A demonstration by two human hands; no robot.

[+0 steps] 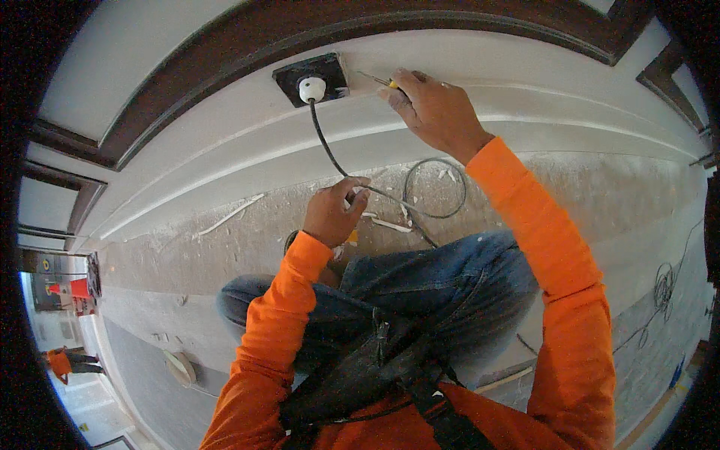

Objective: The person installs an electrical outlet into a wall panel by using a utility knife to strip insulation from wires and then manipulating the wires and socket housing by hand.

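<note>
A white round plug (pixel 312 89) sits in a black square socket plate (pixel 289 81) on the pale wall. From it a black cable (pixel 322 136) runs down towards my lap. My left hand (pixel 335 210) is closed on that cable a short way below the plug, thumb and fingertips together. In my right hand (pixel 435 107), up against the wall, is a slim screwdriver (pixel 380 80) with a yellow handle. Its thin metal tip points left at the plate's right edge and looks apart from it.
On the dusty floor lie a loop of cable (pixel 435 187) and white scraps (pixel 229 216) by the skirting. My legs in jeans (pixel 420 277) are folded in front. More cable (pixel 664 289) lies at right. Far left are a person in orange (pixel 58 364) and a red cone (pixel 79 288).
</note>
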